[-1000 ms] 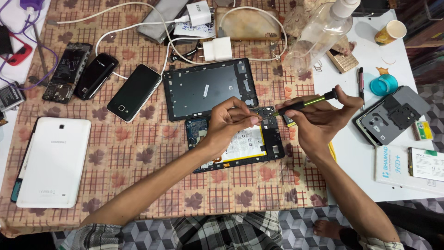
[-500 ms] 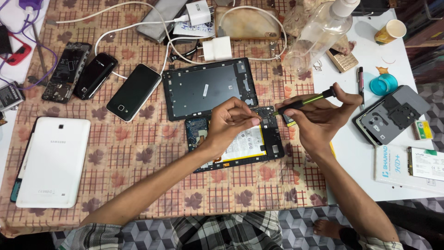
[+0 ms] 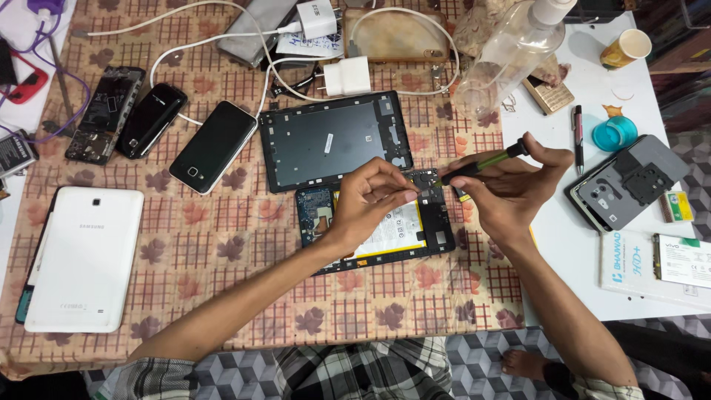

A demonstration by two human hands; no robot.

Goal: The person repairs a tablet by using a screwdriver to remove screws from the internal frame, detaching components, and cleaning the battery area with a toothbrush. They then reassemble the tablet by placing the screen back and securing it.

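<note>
Looking down over the bench (image 3: 222,296), we see both of our hands meeting above an opened tablet (image 3: 374,230) that lies on the patterned cloth with its back removed, its pale battery and circuit boards exposed. Our left hand (image 3: 374,200) rests on the upper middle of the tablet, fingers pinched together at the top edge near the small board; whether they hold a tiny part we cannot tell. Our right hand (image 3: 511,185) is clenched around a slim screwdriver (image 3: 481,161) with a green and black shaft, held almost level, its tip pointing left toward the left hand's fingertips at the tablet's upper right corner.

Just above the tablet lies its dark back frame (image 3: 333,141), flat and touching none of our fingers. To the left of that sit a black smartphone (image 3: 213,147), a second black phone (image 3: 152,120) and a stripped phone body (image 3: 104,115), side by side. A white tablet (image 3: 85,259) lies face down near the left edge. White chargers and cables (image 3: 348,75) sprawl along the top. A clear plastic bottle (image 3: 511,59) stands tilted in view behind our right hand, and on the white surface to the right we see a pen (image 3: 578,137), a teal cup (image 3: 613,135) and a grey phone housing (image 3: 629,181).
</note>
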